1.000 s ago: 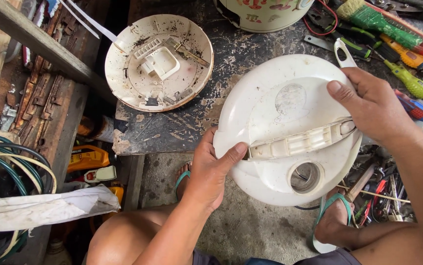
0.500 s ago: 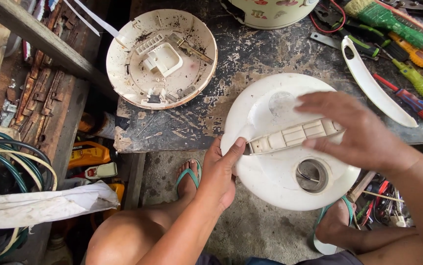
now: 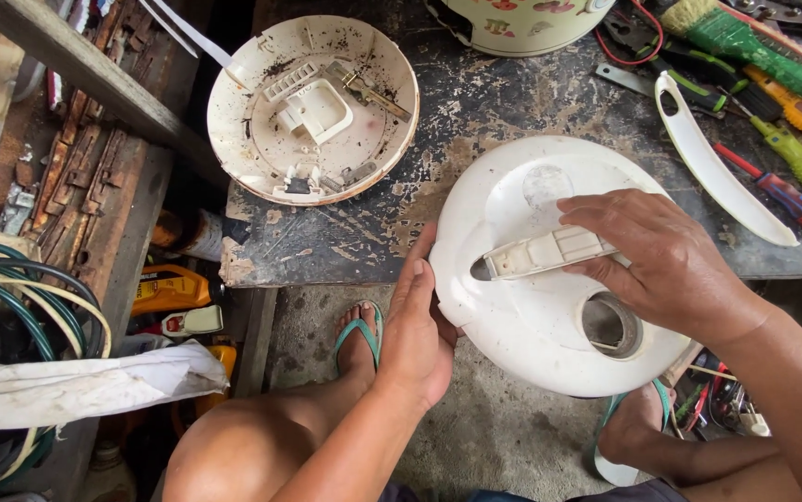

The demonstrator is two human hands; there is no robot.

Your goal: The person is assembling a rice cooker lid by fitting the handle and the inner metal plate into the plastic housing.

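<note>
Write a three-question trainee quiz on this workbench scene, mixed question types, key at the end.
1. True or false: the left hand grips the white round lid at its edge.
2. What does the right hand press on? A) the ribbed handle piece B) the yellow screwdriver C) the curved white strip
3. Fill in: the dirty inner lid lies on the bench to the ___ of the white round lid in the picture.

Key: 1 true; 2 A; 3 upper left.
</note>
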